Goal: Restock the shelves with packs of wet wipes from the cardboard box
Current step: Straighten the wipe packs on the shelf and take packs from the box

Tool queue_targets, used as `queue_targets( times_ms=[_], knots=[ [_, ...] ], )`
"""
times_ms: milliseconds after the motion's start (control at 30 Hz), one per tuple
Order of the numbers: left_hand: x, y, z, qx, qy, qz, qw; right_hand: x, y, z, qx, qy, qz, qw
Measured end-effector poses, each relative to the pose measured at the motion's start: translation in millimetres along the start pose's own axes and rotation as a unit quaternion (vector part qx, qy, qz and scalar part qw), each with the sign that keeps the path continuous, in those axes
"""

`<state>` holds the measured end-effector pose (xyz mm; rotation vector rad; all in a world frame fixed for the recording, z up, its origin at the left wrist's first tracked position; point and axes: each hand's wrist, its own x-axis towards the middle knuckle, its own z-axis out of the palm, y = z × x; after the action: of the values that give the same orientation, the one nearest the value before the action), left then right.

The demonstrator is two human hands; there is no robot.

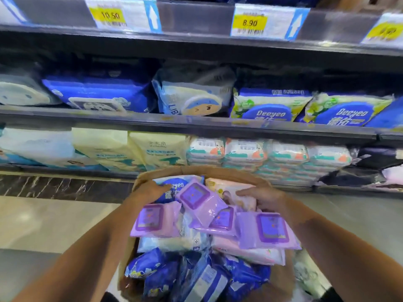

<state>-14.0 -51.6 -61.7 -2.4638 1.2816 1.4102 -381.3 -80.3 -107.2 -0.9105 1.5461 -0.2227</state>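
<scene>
While both hands are reaching into the cardboard box (218,171), the left hand (150,189) is being laid flat on a blue pack (174,185) at the far side; the right hand (261,196) is being rested, fingers straight, on a pink pack (226,190); the loose purple packs (201,200) piled between are being risked, since a quick lift could be sliding them out.

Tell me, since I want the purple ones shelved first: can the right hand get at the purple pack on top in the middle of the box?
Probably yes. The right hand rests on a pink pack at the far end of the cardboard box, and the purple pack lies uncovered on top of the pile beside it, with nothing between them.
</scene>
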Motion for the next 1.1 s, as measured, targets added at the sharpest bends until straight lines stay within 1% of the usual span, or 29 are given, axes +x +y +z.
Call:
queue_targets(
  times_ms=[67, 100, 133, 233, 333, 400, 433, 500, 567, 633, 700, 733, 800, 900, 1000, 1100],
  knots=[
    [13, -8, 0, -0.057, -0.035, -0.006, 0.998, -3, -8, 2, 0.034, -0.034, 0.032, 0.998],
    [20, -11, 0, -0.080, -0.044, -0.006, 0.996, -4, -12, 3, 0.042, -0.038, 0.040, 0.998],
    [29, -17, 0, -0.097, -0.048, -0.010, 0.994, -4, -14, 5, 0.051, -0.036, 0.043, 0.997],
    [20, -10, -2, -0.131, -0.049, -0.025, 0.990, -23, -31, 14, 0.052, 0.005, 0.049, 0.997],
    [12, -4, -6, -0.154, -0.042, -0.030, 0.987, -33, -36, 17, 0.069, 0.017, 0.033, 0.997],
    [-1, 6, -8, -0.184, -0.068, -0.033, 0.980, -38, -36, 15, 0.064, 0.028, 0.019, 0.997],
    [-7, 10, -9, -0.204, -0.093, -0.027, 0.974, -42, -37, 14, 0.064, 0.028, 0.019, 0.997],
    [-14, 18, -12, -0.216, -0.120, -0.022, 0.969, -48, -42, 16, 0.085, 0.002, 0.035, 0.996],
    [-17, 25, -13, -0.199, -0.087, -0.021, 0.976, -56, -48, 24, 0.062, -0.004, 0.026, 0.998],
    [-24, 30, -11, -0.175, -0.022, -0.024, 0.984, -59, -52, 32, 0.033, 0.019, 0.007, 0.999],
    [-23, 31, -6, -0.181, -0.006, -0.017, 0.983, -63, -54, 41, 0.053, 0.027, 0.013, 0.998],
    [-27, 33, -4, -0.196, -0.011, -0.012, 0.980, -64, -56, 47, 0.059, 0.025, 0.015, 0.998],
    [-28, 35, -1, -0.210, 0.000, 0.002, 0.978, -66, -56, 56, 0.057, 0.029, 0.014, 0.998],
    [-29, 37, 6, -0.177, 0.048, 0.034, 0.983, -65, -52, 63, 0.033, 0.047, 0.011, 0.998],
    [-42, 39, 5, -0.123, 0.093, 0.076, 0.985, -74, -59, 66, -0.041, 0.058, 0.000, 0.997],
    [-62, 36, -1, -0.076, 0.120, 0.121, 0.982, -86, -66, 63, -0.158, 0.098, -0.073, 0.980]
  ],
)
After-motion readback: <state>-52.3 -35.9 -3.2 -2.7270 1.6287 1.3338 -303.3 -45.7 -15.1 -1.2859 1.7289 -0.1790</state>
